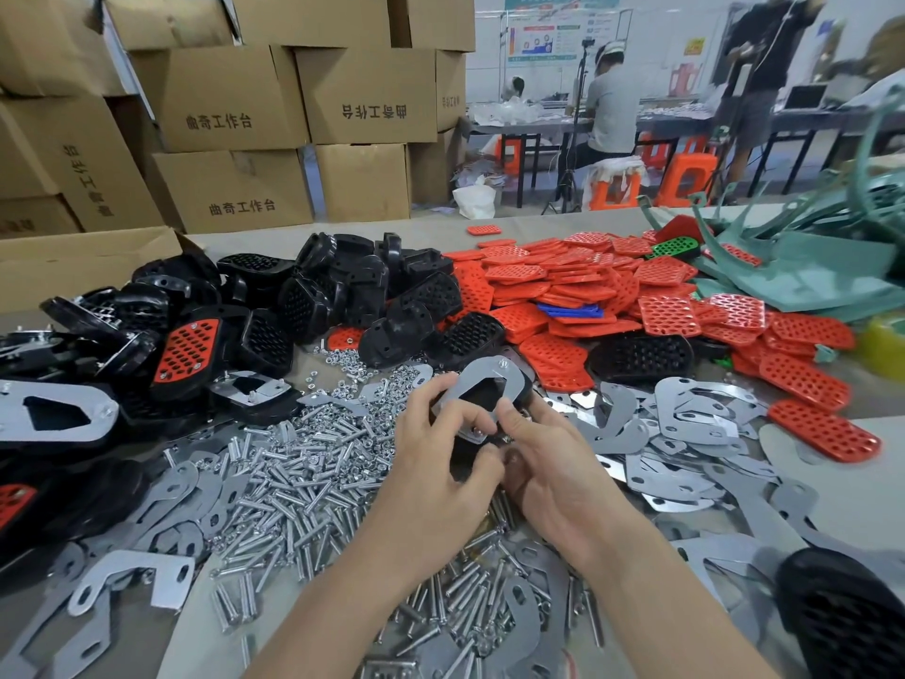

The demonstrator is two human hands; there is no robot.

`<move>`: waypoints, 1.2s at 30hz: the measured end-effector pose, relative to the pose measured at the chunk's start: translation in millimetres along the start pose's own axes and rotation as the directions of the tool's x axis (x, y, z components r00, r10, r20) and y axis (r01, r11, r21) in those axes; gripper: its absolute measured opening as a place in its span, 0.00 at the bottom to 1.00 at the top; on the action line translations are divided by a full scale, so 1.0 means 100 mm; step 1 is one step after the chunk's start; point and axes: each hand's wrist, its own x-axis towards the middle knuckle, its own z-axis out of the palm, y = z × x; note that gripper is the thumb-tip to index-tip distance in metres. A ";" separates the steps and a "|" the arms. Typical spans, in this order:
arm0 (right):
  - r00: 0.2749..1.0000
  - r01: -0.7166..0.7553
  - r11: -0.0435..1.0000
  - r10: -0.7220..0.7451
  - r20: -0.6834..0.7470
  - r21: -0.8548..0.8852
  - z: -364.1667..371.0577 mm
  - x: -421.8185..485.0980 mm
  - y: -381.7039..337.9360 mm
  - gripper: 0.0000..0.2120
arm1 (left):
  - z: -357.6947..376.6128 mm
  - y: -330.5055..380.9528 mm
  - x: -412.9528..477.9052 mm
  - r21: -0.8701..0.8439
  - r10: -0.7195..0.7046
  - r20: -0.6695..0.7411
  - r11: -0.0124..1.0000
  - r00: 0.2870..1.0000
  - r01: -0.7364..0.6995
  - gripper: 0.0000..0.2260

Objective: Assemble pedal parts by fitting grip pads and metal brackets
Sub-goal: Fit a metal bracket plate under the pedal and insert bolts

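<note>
I hold a black pedal body (482, 401) with a grey metal bracket (482, 379) laid on its back, just above the table's middle. My left hand (440, 463) grips its left and lower side. My right hand (548, 463) pinches the bracket's lower right edge with thumb and fingers. A heap of silver bolts and nuts (303, 482) lies under and left of my hands. Red grip pads (587, 291) are piled behind, black pedal bodies (303, 296) at the back left, loose metal brackets (685, 423) to the right.
Finished pedals with red pads (186, 350) lie at the left. Cardboard boxes (230, 100) are stacked behind the table. Green plastic offcuts (808, 257) sit at the far right. A black pedal (847, 615) lies at the near right. People work at tables in the background.
</note>
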 end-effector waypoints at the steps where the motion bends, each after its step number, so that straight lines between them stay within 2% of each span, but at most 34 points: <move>1: 1.000 0.003 1.000 -0.003 0.003 0.006 0.00 0.00 0.00 0.12 | 0.00 0.00 0.00 -0.010 -0.003 0.010 1.000 1.000 0.003 0.04; 4: 1.000 -0.007 1.000 0.007 -0.004 -0.005 -0.01 0.01 -0.01 0.12 | 0.00 0.00 -0.03 -0.004 0.016 0.020 1.000 1.000 -0.016 0.04; 8: 0.999 0.043 0.999 -0.042 0.031 -0.022 0.02 -0.01 0.01 0.14 | 0.01 -0.02 0.00 -0.009 -0.023 -0.109 1.000 0.994 0.022 0.07; 10: 0.997 0.067 0.997 -0.065 0.046 -0.041 0.03 -0.02 0.03 0.15 | 0.00 -0.03 0.02 0.053 -0.016 -0.140 0.998 0.990 0.024 0.07; 14: 0.998 0.066 0.998 -0.066 0.007 -0.023 0.03 0.00 0.03 0.14 | 0.00 -0.04 0.03 0.196 0.017 -0.131 0.981 0.991 0.009 0.10; 19: 0.998 0.063 0.998 -0.063 0.015 0.005 0.03 0.00 0.03 0.14 | -0.01 -0.06 0.03 0.236 0.038 -0.123 0.972 0.992 -0.008 0.04; 24: 0.998 0.057 0.998 -0.057 0.012 -0.014 0.02 0.01 0.02 0.14 | 0.00 -0.05 0.00 0.335 0.062 -0.093 0.942 0.994 -0.027 0.06; 29: 0.998 0.066 0.998 -0.067 0.016 0.005 0.02 0.01 0.02 0.14 | -0.01 -0.01 0.00 0.243 0.031 -0.086 0.970 0.996 -0.009 0.11; 36: 0.996 0.090 0.996 -0.090 -0.002 -0.028 0.02 0.00 0.04 0.14 | -0.01 -0.02 0.01 0.328 0.055 -0.091 0.944 0.994 -0.022 0.18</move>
